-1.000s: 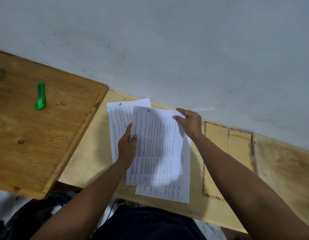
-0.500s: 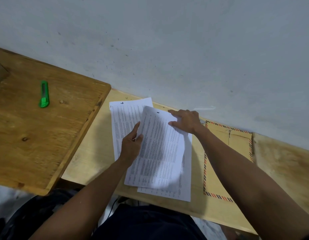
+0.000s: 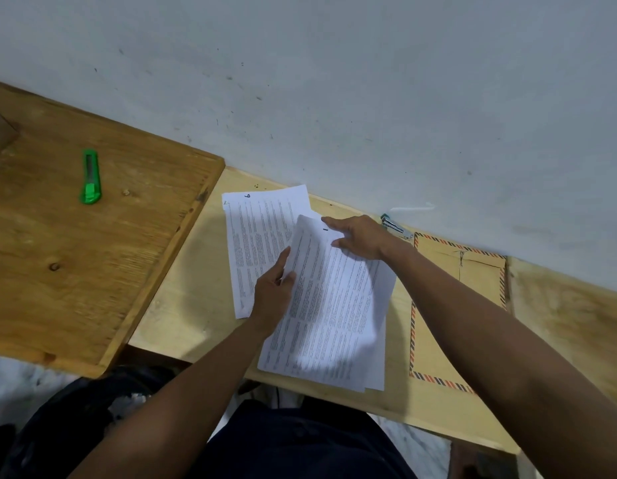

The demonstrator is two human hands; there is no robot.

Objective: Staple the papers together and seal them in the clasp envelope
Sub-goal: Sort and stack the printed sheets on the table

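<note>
head: left hand (image 3: pixel 272 295) pinches papers' (image 3: pixel 331 316) left edge.

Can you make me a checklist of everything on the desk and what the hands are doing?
Surface: pale wooden desk against a wall; a darker wooden board lies on its left side.
Job's things: printed papers fanned out, not lined up; stapler by the wall; envelope lying flat on the right.
Clutter: green box cutter on the board.
Hands: left hand holds a sheet's left edge; right hand rests flat on the top sheet.
Cables: nothing seen.
Surroundings: grey wall, scuffed.
</note>
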